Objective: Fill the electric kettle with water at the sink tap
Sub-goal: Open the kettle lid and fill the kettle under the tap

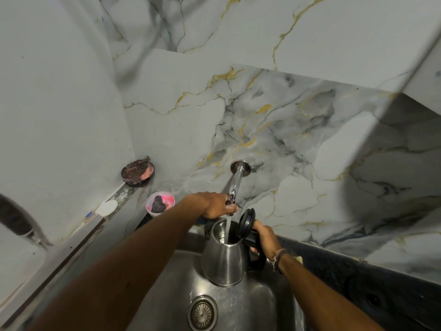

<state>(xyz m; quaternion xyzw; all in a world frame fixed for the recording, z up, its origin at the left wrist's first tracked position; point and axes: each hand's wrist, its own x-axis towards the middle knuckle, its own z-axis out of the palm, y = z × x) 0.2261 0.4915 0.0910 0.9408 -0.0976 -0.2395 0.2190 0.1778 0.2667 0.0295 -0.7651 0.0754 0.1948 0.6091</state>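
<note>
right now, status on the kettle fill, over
Left hand on tap, water running. Right hand grip on kettle handle, lid open, over sink. Stream entering kettle. Nothing blocking.

I see a brushed steel kettle [224,261] with black plastic lid [245,222], chrome tap [236,180], satin steel sink [253,306], glossy marble-look wall [274,120].

Home kitchen, steel sink [262,306], marble-look wall [274,120]
</note>
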